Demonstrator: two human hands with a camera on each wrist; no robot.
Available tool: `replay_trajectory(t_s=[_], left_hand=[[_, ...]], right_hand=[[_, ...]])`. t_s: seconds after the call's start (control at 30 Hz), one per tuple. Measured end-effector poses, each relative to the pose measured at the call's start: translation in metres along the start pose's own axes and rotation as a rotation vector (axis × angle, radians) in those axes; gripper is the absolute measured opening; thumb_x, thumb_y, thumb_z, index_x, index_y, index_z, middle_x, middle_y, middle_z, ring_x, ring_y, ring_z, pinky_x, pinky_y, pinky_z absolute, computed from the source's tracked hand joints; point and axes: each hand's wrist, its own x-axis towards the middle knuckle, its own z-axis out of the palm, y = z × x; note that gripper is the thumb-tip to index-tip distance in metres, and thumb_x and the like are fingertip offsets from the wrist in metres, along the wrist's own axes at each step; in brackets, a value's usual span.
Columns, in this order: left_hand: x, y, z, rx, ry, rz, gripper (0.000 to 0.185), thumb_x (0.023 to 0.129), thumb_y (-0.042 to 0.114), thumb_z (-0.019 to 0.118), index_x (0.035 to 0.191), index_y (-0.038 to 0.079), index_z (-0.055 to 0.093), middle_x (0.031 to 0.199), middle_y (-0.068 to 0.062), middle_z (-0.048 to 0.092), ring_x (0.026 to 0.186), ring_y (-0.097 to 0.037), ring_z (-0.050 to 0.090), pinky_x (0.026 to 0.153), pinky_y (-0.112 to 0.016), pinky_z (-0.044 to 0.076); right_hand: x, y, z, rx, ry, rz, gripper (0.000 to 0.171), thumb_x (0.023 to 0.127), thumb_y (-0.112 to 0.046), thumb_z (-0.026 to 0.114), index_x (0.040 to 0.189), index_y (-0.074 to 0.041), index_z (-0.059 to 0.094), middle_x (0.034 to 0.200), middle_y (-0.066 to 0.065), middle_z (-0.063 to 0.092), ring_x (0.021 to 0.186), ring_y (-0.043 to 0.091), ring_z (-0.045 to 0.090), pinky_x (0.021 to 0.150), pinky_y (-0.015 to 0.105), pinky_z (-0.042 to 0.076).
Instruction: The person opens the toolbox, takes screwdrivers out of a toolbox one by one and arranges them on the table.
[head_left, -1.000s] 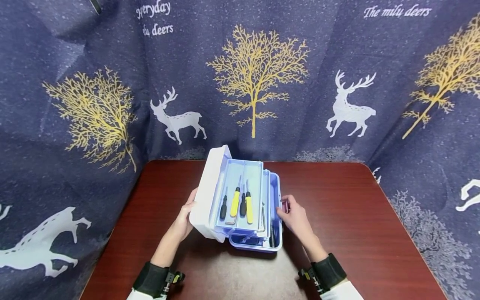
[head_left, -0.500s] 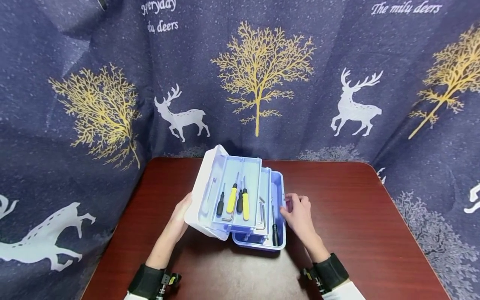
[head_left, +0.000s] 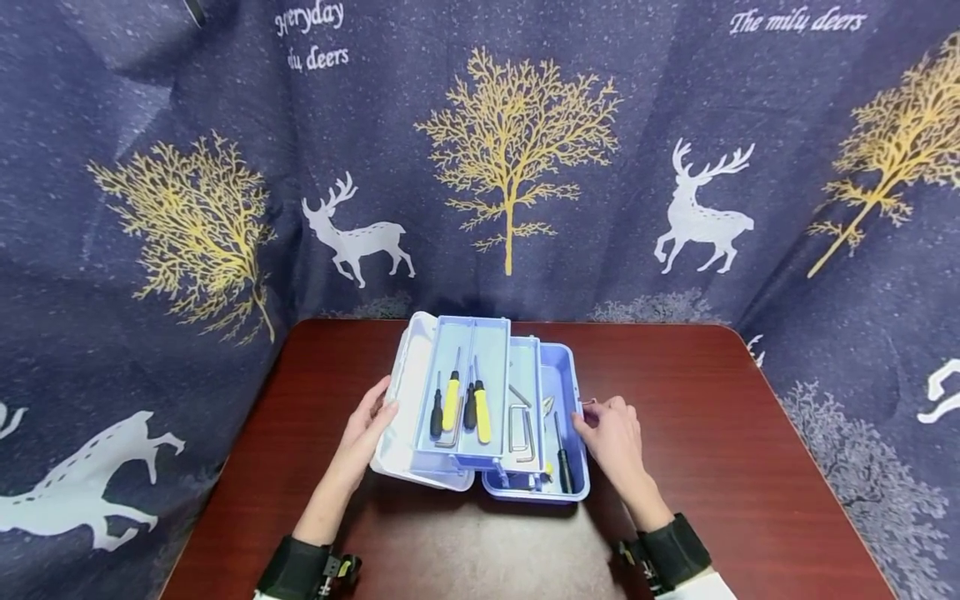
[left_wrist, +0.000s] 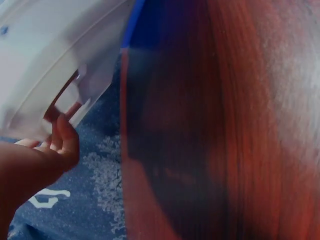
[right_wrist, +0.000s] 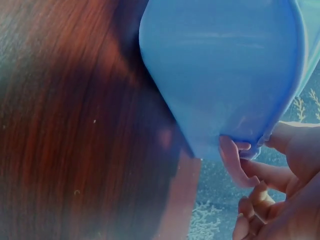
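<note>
The white lid (head_left: pixel 408 417) of the toolbox (head_left: pixel 570 467) was supported by the left hand (head_left: pixel 371 425), its fingers laid along the lid's outer edge and only loosely bent; in the left wrist view fingertips (left_wrist: pixel 65 137) were seen at a slot in the lid's shell, though blur left it unclear whether they hooked into it. The blue base was steadied by the right hand (head_left: pixel 611 429), fingertips (right_wrist: pixel 232 160) pressed against its right wall with the rest of the fingers relaxed, nothing clasped.

The lid was best lowered slowly and evenly, with the base kept pinned, so that the cantilever trays (head_left: pixel 465 392) would not jolt. The trays lay fanned out between both hands, stepping down rightward; the yellow-handled screwdrivers (head_left: pixel 465 404) rested in the top tray, hex keys (head_left: pixel 521 433) in the next, all on the dark red table (head_left: pixel 712 433).
</note>
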Motion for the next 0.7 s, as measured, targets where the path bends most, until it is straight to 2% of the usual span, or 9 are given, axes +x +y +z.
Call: replay_trajectory(t_s=[0.17, 0.43, 0.57, 0.7], left_hand=[[0.0, -0.002, -0.003, 0.1, 0.042, -0.033, 0.054, 0.105, 0.011, 0.058, 0.155, 0.001, 0.043, 0.143, -0.03, 0.057, 0.109, -0.007, 0.061, 0.089, -0.02, 0.05], [0.001, -0.003, -0.008, 0.169, 0.065, -0.067, 0.052, 0.102, 0.01, 0.063, 0.151, -0.003, 0.049, 0.131, -0.031, 0.064, 0.106, -0.02, 0.066, 0.083, -0.021, 0.054], [0.003, -0.01, -0.012, 0.304, 0.13, -0.049, 0.044, 0.098, 0.007, 0.066, 0.141, 0.0, 0.062, 0.123, -0.027, 0.07, 0.105, -0.029, 0.072, 0.081, -0.021, 0.056], [0.003, -0.018, -0.017, 0.429, 0.157, -0.04, 0.039, 0.095, 0.008, 0.069, 0.134, 0.001, 0.069, 0.122, -0.025, 0.071, 0.103, -0.033, 0.074, 0.08, -0.03, 0.06]], right_hand=[[-0.001, 0.002, 0.0, -0.013, -0.019, 0.011, 0.026, 0.088, -0.021, 0.078, 0.103, 0.0, 0.081, 0.09, 0.018, 0.063, 0.087, 0.041, 0.052, 0.074, 0.051, 0.043], [0.0, 0.005, 0.002, 0.013, -0.017, -0.017, 0.024, 0.09, -0.02, 0.076, 0.102, 0.0, 0.081, 0.095, 0.02, 0.073, 0.087, 0.043, 0.059, 0.075, 0.054, 0.048], [0.002, 0.004, 0.0, 0.061, -0.07, 0.012, 0.023, 0.09, -0.02, 0.076, 0.102, -0.001, 0.08, 0.093, 0.016, 0.077, 0.087, 0.042, 0.067, 0.075, 0.053, 0.053], [0.005, 0.005, -0.003, 0.099, -0.146, 0.046, 0.024, 0.093, -0.02, 0.074, 0.106, 0.001, 0.077, 0.094, 0.016, 0.077, 0.089, 0.038, 0.071, 0.079, 0.054, 0.055]])
